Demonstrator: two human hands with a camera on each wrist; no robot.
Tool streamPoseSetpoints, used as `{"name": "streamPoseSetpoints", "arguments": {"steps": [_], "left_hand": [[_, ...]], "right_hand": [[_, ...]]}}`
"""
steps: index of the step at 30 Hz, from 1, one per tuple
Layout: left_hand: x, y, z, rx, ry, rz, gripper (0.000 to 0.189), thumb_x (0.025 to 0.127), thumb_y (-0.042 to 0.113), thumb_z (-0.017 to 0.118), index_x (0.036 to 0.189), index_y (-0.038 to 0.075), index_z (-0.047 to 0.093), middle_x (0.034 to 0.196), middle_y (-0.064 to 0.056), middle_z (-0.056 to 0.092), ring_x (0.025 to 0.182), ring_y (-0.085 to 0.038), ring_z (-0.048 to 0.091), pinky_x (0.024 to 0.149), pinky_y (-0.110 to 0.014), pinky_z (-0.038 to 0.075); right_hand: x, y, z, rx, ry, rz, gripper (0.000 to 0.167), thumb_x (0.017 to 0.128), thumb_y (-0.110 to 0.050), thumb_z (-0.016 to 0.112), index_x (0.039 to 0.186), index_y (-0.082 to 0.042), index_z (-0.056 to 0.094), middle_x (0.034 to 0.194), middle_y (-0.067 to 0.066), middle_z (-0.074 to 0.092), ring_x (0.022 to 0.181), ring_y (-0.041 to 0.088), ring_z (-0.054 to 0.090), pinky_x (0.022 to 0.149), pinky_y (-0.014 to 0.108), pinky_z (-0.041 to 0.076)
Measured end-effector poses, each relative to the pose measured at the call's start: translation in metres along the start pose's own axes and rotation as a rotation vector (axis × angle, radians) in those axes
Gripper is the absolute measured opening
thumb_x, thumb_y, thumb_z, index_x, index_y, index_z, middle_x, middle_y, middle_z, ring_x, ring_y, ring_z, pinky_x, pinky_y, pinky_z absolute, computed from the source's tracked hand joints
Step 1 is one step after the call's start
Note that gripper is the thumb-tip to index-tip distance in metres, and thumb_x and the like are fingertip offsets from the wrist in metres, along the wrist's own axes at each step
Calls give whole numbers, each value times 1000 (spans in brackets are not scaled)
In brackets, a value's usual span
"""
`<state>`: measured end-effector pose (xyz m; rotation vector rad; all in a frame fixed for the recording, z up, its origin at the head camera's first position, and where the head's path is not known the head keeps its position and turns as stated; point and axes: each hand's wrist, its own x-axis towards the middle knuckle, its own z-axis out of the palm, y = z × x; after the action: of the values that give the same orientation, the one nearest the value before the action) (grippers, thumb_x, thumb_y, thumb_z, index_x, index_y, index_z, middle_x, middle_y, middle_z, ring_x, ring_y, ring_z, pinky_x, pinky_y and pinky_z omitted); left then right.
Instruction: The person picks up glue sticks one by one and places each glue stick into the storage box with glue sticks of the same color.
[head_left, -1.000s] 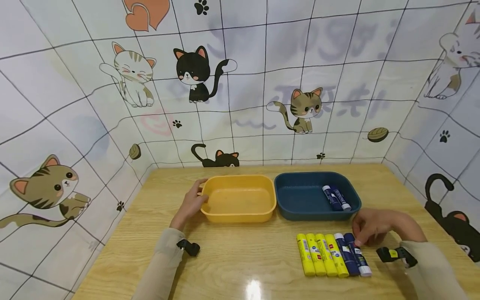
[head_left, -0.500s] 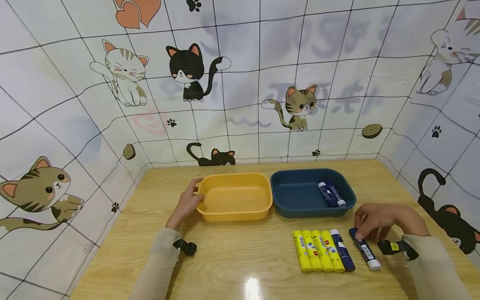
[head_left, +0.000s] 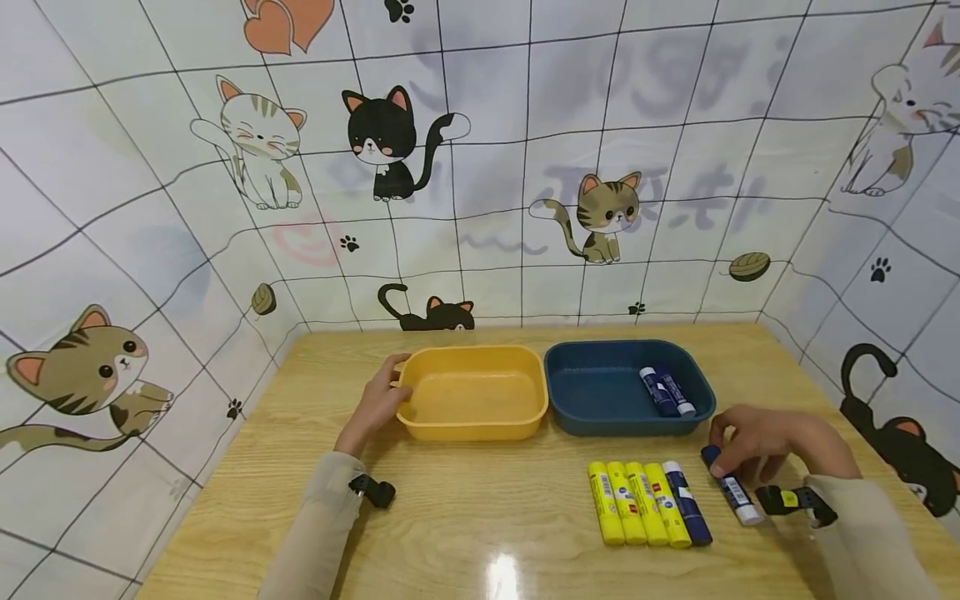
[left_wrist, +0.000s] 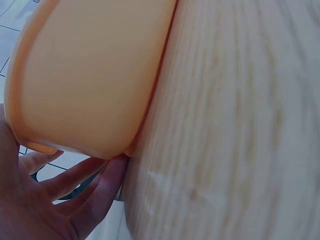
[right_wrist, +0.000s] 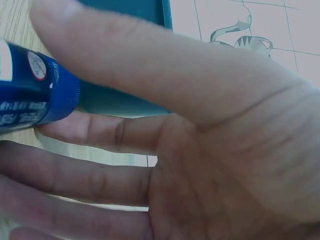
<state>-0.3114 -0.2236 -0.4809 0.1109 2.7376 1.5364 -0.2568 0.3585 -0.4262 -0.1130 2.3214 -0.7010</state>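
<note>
Between thumb and forefinger of the right hand (head_left: pixel 776 437), other fingers loosely extended: dark-blue glue stick (head_left: pixel 733 493), pinched at the blue end, just right of the row of glue sticks (head_left: pixel 641 504). Grasped by the end in the left hand (head_left: pixel 377 403): yellow tray (head_left: pixel 472 432).

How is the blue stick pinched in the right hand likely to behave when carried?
The pinched blue stick is probably stiff, being a straight tube. Its white end may dip, since the right hand grips near the other end. Its round sides could let it roll if dropped.
</note>
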Motion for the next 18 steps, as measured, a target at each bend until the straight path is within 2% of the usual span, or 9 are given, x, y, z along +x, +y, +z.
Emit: {"name": "streamPoseSetpoints", "arguments": {"steps": [5, 18], "left_hand": [[-1, -1, 1, -9, 0, -6, 68, 92, 9, 55, 157, 19, 39, 133, -26, 61, 99, -32, 69, 74, -33, 59], [3, -2, 2, -6, 15, 1, 70, 89, 7, 56, 156, 18, 40, 133, -26, 61, 99, -33, 70, 75, -34, 59]], "right_hand": [[4, 0, 4, 12, -14, 26, 52, 83, -22, 85, 118, -4, 51, 96, 11, 69, 82, 25, 72, 74, 45, 62], [2, 6, -3, 52, 19, -32, 56, 87, -13, 77, 130, 3, 44, 99, 14, 65, 77, 25, 69, 67, 44, 63]]}}
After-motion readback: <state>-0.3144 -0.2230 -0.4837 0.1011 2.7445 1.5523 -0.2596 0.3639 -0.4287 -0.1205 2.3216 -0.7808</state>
